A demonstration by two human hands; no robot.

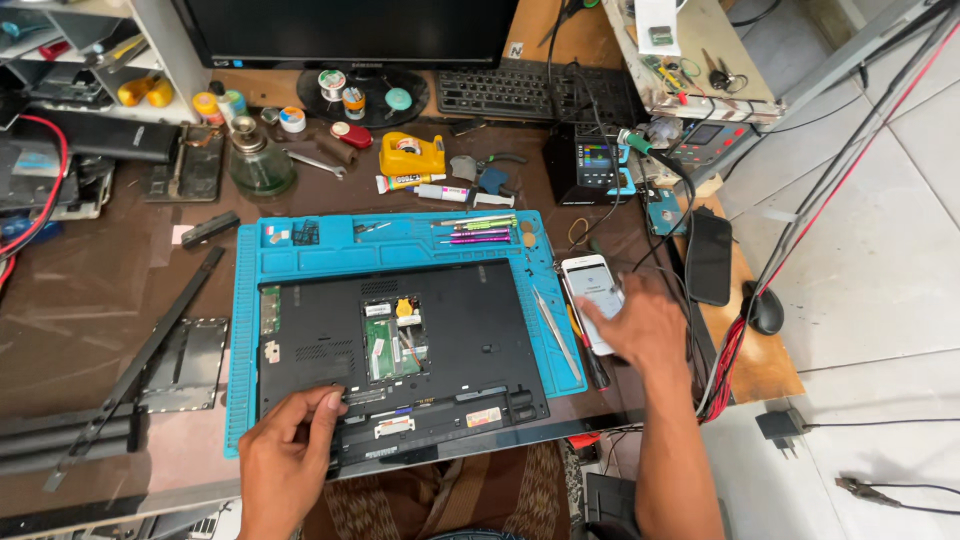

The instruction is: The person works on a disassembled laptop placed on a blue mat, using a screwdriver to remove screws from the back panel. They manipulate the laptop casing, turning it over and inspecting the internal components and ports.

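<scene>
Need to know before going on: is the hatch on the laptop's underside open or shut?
Open. The laptop lies bottom-up on the blue mat, and a rectangular bay shows a bare green board with no cover.

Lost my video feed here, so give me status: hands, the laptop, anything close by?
Left hand fingers on laptop near edge. Right hand on white phone. Laptop upside down on blue mat, panel open. Tweezers between laptop and phone.
</scene>
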